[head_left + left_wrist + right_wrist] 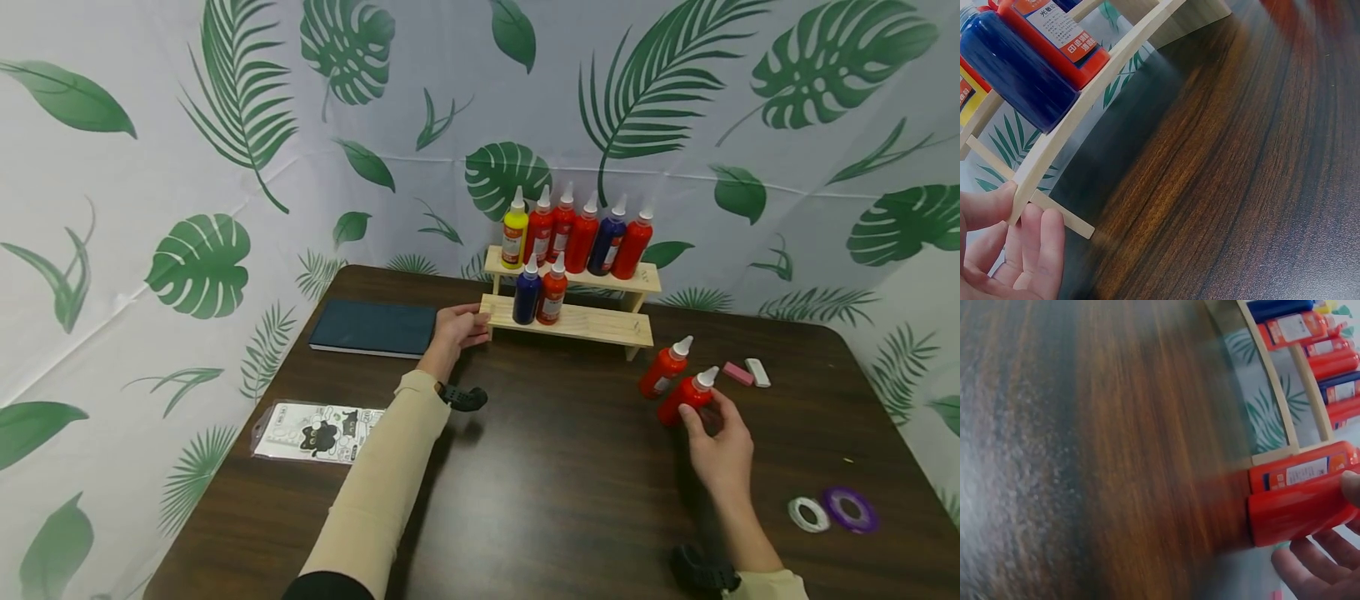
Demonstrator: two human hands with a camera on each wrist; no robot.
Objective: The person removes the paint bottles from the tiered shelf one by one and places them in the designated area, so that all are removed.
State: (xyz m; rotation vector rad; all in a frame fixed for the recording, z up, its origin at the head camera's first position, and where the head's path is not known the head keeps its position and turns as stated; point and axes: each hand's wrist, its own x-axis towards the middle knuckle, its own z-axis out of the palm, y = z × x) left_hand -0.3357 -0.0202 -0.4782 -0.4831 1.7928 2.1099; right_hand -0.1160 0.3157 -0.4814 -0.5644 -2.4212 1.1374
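A two-step wooden rack [600,322] stands at the back of the table, with red, blue and yellow bottles on it. My left hand [457,328] pinches the left end of its lower step; in the left wrist view the thumb lies on top and the fingers below. A blue bottle [1019,69] and a red bottle stand on that step. To the right of the rack, my right hand [722,442] holds a red bottle [684,400] with a white nozzle between thumb and fingers. Right beside it stands another red bottle [663,372], also seen in the right wrist view.
A dark notebook [375,327] lies left of the rack, and a packet with black cat pictures [318,432] lies nearer. On the right are a pink block [738,373], a white block [757,372], a white tape roll [808,515] and a purple tape roll [851,510].
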